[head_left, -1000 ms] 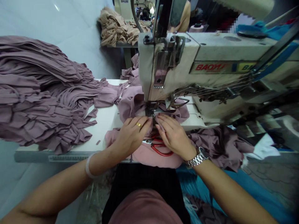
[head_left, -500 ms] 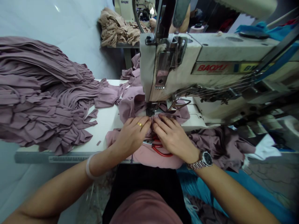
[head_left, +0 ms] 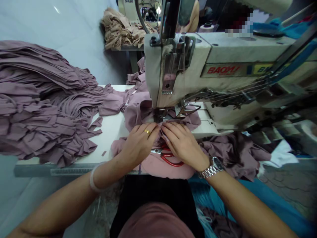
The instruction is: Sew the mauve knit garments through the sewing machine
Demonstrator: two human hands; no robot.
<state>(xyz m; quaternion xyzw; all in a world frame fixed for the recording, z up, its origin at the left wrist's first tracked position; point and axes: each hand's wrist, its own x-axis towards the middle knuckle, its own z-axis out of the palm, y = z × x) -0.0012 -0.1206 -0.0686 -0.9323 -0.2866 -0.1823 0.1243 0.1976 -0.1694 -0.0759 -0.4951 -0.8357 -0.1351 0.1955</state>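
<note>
Your left hand (head_left: 140,143) and right hand (head_left: 183,143) lie open, pressing evenly, not gripping, the mauve fabric (head_left: 137,114) just before the presser foot (head_left: 159,115).

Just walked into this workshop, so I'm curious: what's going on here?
A person sits at a cream industrial sewing machine, the left hand and right hand pressing mauve knit fabric before the needle. Red-handled scissors lie on the fabric below the hands, and a heap of mauve fabric strips sits on the white table to the left.
</note>
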